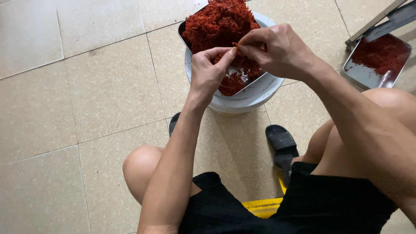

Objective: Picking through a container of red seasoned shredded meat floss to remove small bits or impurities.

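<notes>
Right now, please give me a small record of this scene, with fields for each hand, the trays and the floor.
left hand: pinches a red shred at fingertips
right hand: pinches the same shred
square metal tray: heaped with red shredded strands, resting on a white round bucket
second metal tray: at right, fewer red strands
floor: beige tiles

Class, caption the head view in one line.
Both hands, left and right, pinch red shreds over a metal tray.

Count: 2 metal trays, one point(186, 32) heaped with red shreds on the bucket, one point(362, 76) at the floor's right edge. 1 white bucket point(242, 102). 2 hands, left point(208, 71) and right point(277, 50). 2 black sandals point(281, 143), point(173, 123). 1 yellow stool point(264, 207).
</notes>
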